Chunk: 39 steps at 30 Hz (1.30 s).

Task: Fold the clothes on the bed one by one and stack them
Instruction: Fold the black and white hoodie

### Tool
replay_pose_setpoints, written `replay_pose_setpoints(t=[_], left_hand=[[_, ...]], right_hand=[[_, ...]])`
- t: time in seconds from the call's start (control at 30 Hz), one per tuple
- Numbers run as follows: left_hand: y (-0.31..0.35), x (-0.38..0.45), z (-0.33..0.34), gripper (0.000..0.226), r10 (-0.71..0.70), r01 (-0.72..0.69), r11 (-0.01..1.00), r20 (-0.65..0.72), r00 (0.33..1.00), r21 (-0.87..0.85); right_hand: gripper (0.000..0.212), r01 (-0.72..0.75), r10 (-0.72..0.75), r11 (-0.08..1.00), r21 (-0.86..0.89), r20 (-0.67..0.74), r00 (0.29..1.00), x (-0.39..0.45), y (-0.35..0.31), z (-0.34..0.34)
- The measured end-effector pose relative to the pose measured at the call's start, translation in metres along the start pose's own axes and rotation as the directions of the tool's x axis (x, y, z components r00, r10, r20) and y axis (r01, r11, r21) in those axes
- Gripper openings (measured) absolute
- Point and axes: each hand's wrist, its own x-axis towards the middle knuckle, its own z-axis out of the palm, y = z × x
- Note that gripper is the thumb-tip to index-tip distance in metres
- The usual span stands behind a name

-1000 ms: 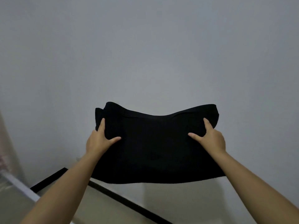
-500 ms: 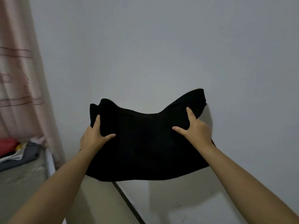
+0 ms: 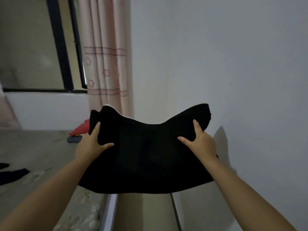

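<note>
My feed is dim and flat. The black cloth (image 3: 146, 157) reads as a featureless mass. It throws a soft shadow on the wall (image 3: 233, 64) at 3 o'clock. Edges bow; the bed (image 3: 41, 147) at 9 o'clock smears.

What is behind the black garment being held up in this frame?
Behind the black garment, held by the left hand and right hand, show the pink curtain, the white wall and a red item. The rest is covered.

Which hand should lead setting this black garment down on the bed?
Left. The left hand is on the bed's side; the right hand holds the black garment toward the wall.
</note>
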Motion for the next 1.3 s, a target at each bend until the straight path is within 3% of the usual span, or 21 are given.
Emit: replay_pose_setpoints(t=[0.23,0.57,0.9,1.17,1.3], left_hand=[[-0.053,0.109,0.021,0.101,-0.135,0.138,0.989,-0.065,0.989,0.05],[-0.121,0.282,0.079,0.102,-0.262,0.266,0.958,-0.051,0.964,0.104],[-0.207,0.457,0.17,0.1,-0.467,0.455,0.86,-0.005,0.884,0.23],[-0.286,0.579,0.208,0.096,-0.62,0.58,0.712,-0.035,0.784,0.395],[-0.334,0.639,0.217,0.092,-0.644,0.595,0.694,-0.022,0.765,0.406]], right_hand=[[0.087,0.112,-0.118,0.991,0.068,0.087,0.989,0.125,-0.035,0.104],[0.087,0.11,-0.142,0.982,0.151,0.224,0.964,0.3,-0.069,0.263],[0.09,0.141,-0.236,0.959,0.246,0.414,0.879,0.473,-0.089,0.472],[0.088,-0.002,-0.216,0.932,0.363,0.561,0.799,0.557,-0.134,0.628],[0.086,-0.088,-0.192,0.907,0.411,0.591,0.783,0.585,-0.168,0.691]])
